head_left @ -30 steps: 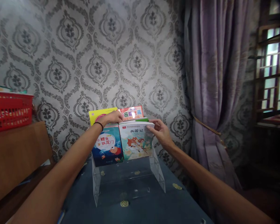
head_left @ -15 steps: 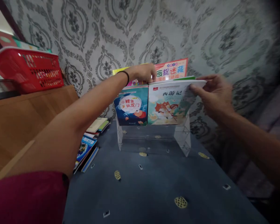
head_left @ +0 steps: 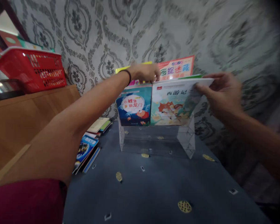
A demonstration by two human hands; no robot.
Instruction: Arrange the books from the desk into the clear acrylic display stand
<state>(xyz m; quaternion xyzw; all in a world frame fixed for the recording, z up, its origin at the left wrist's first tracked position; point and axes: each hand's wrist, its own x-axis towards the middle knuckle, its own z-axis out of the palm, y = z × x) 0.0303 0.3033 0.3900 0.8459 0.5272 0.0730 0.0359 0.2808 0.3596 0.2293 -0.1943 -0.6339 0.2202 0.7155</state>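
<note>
A clear acrylic stand (head_left: 188, 141) holds several picture books in tiers. In its front tier, a blue picture book (head_left: 134, 115) stands at left, beside a white picture book (head_left: 169, 104). My right hand (head_left: 224, 93) pinches the white book's upper right corner, thumb in front and fingers behind. At the top edge, near the seam between the two books, my left hand (head_left: 147, 73) is closed, its fingers curled down at the white book's upper left corner. The fingertips are partly hidden. Behind stand a red-bordered book (head_left: 177, 67) and a yellow-edged book (head_left: 121, 69), partly covered by my left hand.
The stand rests on a dark blue patterned tablecloth (head_left: 154, 186), close to a wallpapered wall (head_left: 130, 34). Stacked books (head_left: 87, 147) lie at the left edge. A wooden cabinet (head_left: 37, 115) at left bears a red basket (head_left: 48, 71) and a metal bowl (head_left: 4, 88).
The view has shifted slightly, so the stand, the books and both hands appear a little farther right. Both hands keep their places on the white picture book.
</note>
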